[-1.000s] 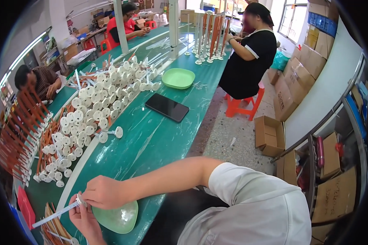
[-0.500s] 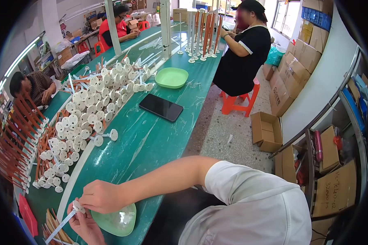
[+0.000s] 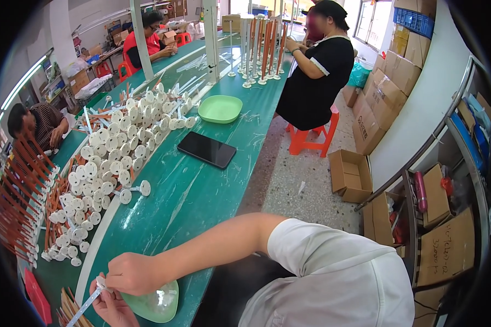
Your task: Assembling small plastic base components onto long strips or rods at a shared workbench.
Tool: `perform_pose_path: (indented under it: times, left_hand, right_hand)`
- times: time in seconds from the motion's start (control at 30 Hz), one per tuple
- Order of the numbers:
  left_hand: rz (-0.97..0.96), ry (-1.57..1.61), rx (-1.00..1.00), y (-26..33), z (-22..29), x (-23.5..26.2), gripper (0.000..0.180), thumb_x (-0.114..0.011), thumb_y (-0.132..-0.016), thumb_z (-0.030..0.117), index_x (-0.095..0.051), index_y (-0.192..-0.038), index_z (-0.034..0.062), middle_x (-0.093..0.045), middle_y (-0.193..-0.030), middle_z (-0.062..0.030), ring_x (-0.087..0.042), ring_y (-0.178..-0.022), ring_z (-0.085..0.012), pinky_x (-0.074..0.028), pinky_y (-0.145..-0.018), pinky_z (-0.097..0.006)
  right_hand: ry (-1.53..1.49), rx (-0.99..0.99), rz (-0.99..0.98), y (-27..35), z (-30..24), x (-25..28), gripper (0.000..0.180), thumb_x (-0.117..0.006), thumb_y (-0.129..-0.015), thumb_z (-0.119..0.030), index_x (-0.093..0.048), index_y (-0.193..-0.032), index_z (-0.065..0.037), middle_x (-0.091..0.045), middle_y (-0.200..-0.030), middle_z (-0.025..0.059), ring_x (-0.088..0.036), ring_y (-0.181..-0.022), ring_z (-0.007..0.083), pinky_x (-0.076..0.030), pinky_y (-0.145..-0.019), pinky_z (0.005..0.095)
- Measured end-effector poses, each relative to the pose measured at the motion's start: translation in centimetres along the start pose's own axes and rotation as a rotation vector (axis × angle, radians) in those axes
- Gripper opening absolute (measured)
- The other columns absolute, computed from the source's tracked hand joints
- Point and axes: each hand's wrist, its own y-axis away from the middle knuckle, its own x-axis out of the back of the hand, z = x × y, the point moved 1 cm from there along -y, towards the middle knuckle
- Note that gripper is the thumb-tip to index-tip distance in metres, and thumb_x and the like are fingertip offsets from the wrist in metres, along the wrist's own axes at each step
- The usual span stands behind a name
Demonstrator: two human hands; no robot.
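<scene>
Here, between seven and eight o'clock, I see a slim, pale strip [image 3: 86, 306] with a round white head [image 3: 100, 283]. The left hand [image 3: 113, 310] clasps it; the right hand [image 3: 132, 273] meets the head, grip hidden.

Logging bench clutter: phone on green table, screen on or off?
Off: the phone shows a black, unlit face. Asleep or powered down: cannot tell.

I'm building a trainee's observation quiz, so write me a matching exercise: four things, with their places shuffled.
1. White-ended strip
2. Black phone
3. Open cardboard box
4. Blue crate

A. Flat on the green tabletop
B. Among stacked cartons
C. In the left hand
D. On the floor

Pairs: 1-C, 2-A, 3-D, 4-B
</scene>
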Motion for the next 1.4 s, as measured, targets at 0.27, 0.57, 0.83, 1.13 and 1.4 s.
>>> perform_pose_path:
  times: [0.27,0.57,0.83,1.13,1.4]
  left_hand:
    - [0.045,0.017,0.121,-0.2,0.9,-0.3,0.029,-0.059,-0.093,0.007,-0.051,-0.118,-0.0073,-0.062,-0.108,-0.0162,-0.063,-0.093,-0.0237,-0.051,-0.087,-0.035]
    - [-0.007,0.063,0.168,-0.1,1.7,-0.1,0.030,-0.062,-0.091,0.009,-0.052,-0.115,-0.0058,-0.065,-0.098,-0.0142,-0.065,-0.081,-0.0203,-0.055,-0.074,-0.030]
    - [-0.026,0.246,0.133,0.6,0.9,-3.1,0.028,-0.058,-0.095,0.021,-0.057,-0.109,-0.0027,-0.065,-0.098,-0.0119,-0.063,-0.086,-0.0176,-0.052,-0.077,-0.027]
    - [0.063,0.278,0.174,0.7,0.2,-3.3,0.031,-0.053,-0.098,0.028,-0.060,-0.104,-0.0012,-0.063,-0.094,-0.0077,-0.059,-0.084,-0.0152,-0.049,-0.077,-0.026]
    - [0.150,0.201,0.132,0.9,0.8,-4.4,0.024,-0.055,-0.097,0.026,-0.057,-0.097,0.0017,-0.060,-0.089,-0.0080,-0.056,-0.081,-0.0155,-0.048,-0.073,-0.028]
  right_hand:
    - [-0.177,-0.004,-0.005,-0.6,0.4,0.1,0.009,-0.063,-0.075,-0.005,-0.056,-0.069,-0.004,-0.058,-0.064,0.0095,-0.056,-0.060,0.0302,-0.045,-0.057,0.0411]
    - [-0.324,0.027,-0.055,-1.1,0.4,1.1,0.009,-0.067,-0.072,-0.005,-0.058,-0.072,-0.008,-0.059,-0.066,0.0052,-0.056,-0.064,0.0276,-0.044,-0.058,0.0388]
    - [-0.049,0.130,0.141,-0.3,0.1,-0.4,0.016,-0.065,-0.070,-0.007,-0.050,-0.070,-0.004,-0.048,-0.065,0.0079,-0.046,-0.060,0.0271,-0.039,-0.054,0.0365]
    - [0.041,0.123,0.152,-0.3,-0.1,-0.7,0.016,-0.061,-0.070,-0.013,-0.048,-0.071,-0.003,-0.047,-0.065,0.0082,-0.045,-0.059,0.0267,-0.039,-0.054,0.0358]
    - [0.067,0.107,0.147,-0.4,-0.5,-0.1,0.016,-0.061,-0.072,-0.013,-0.048,-0.071,-0.003,-0.049,-0.065,0.0082,-0.047,-0.057,0.0263,-0.040,-0.053,0.0350]
